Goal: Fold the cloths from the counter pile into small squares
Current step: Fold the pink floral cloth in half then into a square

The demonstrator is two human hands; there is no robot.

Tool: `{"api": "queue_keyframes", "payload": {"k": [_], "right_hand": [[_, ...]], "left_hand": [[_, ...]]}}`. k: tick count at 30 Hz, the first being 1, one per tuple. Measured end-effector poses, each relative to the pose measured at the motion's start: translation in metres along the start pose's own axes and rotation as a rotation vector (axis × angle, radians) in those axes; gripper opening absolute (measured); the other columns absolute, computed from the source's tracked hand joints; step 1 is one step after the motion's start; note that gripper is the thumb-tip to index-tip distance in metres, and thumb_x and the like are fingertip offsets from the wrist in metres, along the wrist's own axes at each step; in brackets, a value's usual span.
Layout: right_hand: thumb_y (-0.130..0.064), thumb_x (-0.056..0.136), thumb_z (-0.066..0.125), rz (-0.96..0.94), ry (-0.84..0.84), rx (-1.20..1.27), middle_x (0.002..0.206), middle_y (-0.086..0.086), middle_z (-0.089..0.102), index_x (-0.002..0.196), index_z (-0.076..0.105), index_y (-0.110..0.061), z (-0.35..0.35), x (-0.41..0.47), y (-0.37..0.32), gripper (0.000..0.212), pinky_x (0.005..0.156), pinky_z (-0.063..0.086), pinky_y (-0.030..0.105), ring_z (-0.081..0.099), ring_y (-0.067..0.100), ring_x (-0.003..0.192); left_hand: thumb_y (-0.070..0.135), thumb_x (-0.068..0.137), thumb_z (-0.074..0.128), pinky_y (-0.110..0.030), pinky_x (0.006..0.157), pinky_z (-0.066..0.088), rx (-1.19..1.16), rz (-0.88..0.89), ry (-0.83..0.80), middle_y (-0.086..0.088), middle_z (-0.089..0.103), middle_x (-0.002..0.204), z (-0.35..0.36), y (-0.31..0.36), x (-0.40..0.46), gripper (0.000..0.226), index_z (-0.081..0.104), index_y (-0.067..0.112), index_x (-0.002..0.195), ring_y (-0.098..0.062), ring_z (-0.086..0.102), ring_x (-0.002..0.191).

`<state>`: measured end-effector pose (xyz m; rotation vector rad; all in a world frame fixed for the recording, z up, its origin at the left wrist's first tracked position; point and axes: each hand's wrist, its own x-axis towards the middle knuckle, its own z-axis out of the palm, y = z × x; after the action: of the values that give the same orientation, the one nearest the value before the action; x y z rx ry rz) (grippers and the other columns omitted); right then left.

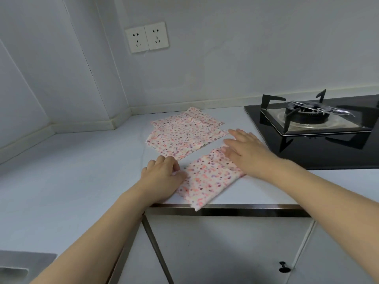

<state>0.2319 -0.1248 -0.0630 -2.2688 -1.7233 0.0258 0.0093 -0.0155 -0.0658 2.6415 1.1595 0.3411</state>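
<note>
A folded pink floral cloth (207, 177) lies near the counter's front edge, one corner hanging slightly over it. My left hand (164, 175) grips the cloth's left edge with curled fingers. My right hand (246, 149) lies flat, fingers spread, pressing on the cloth's far right end. Behind them a pile of flat floral cloths (184, 136) rests on the counter, with another cloth partly under the top one.
A black gas hob (311, 128) with a burner and pan support stands at the right, close to my right hand. Two wall sockets (146, 37) sit above. The white counter (71, 171) runs left into a corner. Cabinet doors (225, 253) are below.
</note>
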Motion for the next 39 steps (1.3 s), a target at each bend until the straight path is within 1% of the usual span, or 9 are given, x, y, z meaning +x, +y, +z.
{"api": "queue_keyframes", "payload": {"k": [2,5,11,14,19,23,30,35,39], "right_hand": [[-0.047,0.102,0.026,-0.041,0.086,0.063,0.162,-0.003,0.001,0.152,0.021,-0.025,0.007,-0.02,-0.025,0.055,0.116,-0.007,0.032,-0.005,0.013,0.148],[-0.071,0.091,0.021,-0.041,-0.169,-0.045,0.161,-0.003,-0.009,0.154,0.002,-0.031,0.023,-0.037,-0.049,0.077,0.119,-0.007,0.039,-0.009,0.015,0.148],[-0.1,0.05,0.02,-0.098,-0.138,0.004,0.161,0.0,-0.01,0.153,0.002,-0.03,0.013,-0.047,-0.05,0.126,0.119,-0.006,0.042,-0.011,0.02,0.148],[-0.092,0.057,0.04,-0.255,0.122,-0.04,0.14,-0.004,0.032,0.135,0.041,-0.028,0.022,-0.076,-0.065,0.101,0.111,0.023,0.035,0.026,0.018,0.13],[-0.047,0.087,0.048,-0.346,0.397,0.074,0.088,-0.007,0.055,0.087,0.058,-0.022,0.04,-0.094,-0.069,0.028,0.071,0.045,0.028,0.044,0.014,0.082],[-0.037,0.095,0.049,-0.168,0.407,0.368,0.064,-0.011,0.05,0.073,0.051,-0.021,0.023,-0.1,-0.067,0.027,0.059,0.037,0.031,0.042,0.01,0.064],[-0.03,0.094,0.053,0.05,0.313,0.696,0.059,-0.003,0.065,0.081,0.056,-0.024,-0.003,-0.094,-0.049,0.015,0.06,0.051,0.032,0.062,0.01,0.055],[-0.031,0.095,0.045,0.199,0.383,0.432,0.066,-0.006,0.055,0.077,0.05,-0.019,-0.013,-0.068,-0.023,0.022,0.051,0.037,0.029,0.051,0.012,0.06],[-0.027,0.094,0.041,0.223,0.319,0.104,0.08,-0.004,0.054,0.083,0.049,-0.016,-0.009,-0.049,0.001,0.018,0.068,0.041,0.032,0.053,0.019,0.082]], "left_hand": [[0.039,0.094,0.053,-0.033,0.082,0.038,-0.109,0.038,-0.095,0.008,0.051,0.095,-0.005,-0.005,0.002,0.013,0.052,0.027,0.089,-0.017,0.046,0.091],[0.021,0.092,0.06,-0.027,0.071,0.039,-0.326,0.063,-0.141,0.007,0.052,0.084,-0.011,-0.009,0.001,0.008,0.054,0.026,0.092,-0.013,0.047,0.075],[0.013,0.061,0.054,-0.035,0.097,0.037,-0.367,0.114,-0.465,0.012,0.04,0.121,-0.033,-0.018,-0.008,0.063,0.052,0.049,0.113,-0.014,0.043,0.111],[0.022,0.057,0.053,-0.04,0.111,0.028,-0.244,0.11,-0.544,0.021,0.033,0.125,-0.04,-0.017,-0.014,0.072,0.046,0.056,0.12,-0.015,0.031,0.126],[0.035,0.063,0.06,-0.038,0.11,0.027,-0.141,0.096,-0.558,0.014,0.029,0.129,-0.045,-0.013,-0.027,0.07,0.039,0.057,0.126,-0.014,0.028,0.125],[0.045,0.075,0.074,-0.034,0.111,0.027,-0.061,0.117,-0.473,0.019,0.027,0.136,-0.044,-0.011,-0.038,0.067,0.041,0.04,0.134,-0.009,0.029,0.127],[0.019,0.092,0.066,-0.02,0.095,0.042,-0.726,0.065,-0.159,0.008,0.068,0.116,-0.037,0.007,-0.024,0.016,0.071,0.016,0.107,-0.008,0.062,0.108],[0.022,0.093,0.058,-0.035,0.075,0.046,-0.679,0.024,-0.017,-0.003,0.058,0.079,-0.019,0.042,0.017,0.023,0.061,0.0,0.088,-0.017,0.052,0.075],[0.029,0.096,0.051,-0.029,0.058,0.034,-0.306,0.056,0.109,0.003,0.048,0.065,0.01,0.063,0.047,0.026,0.049,0.018,0.073,-0.016,0.043,0.06]]}}
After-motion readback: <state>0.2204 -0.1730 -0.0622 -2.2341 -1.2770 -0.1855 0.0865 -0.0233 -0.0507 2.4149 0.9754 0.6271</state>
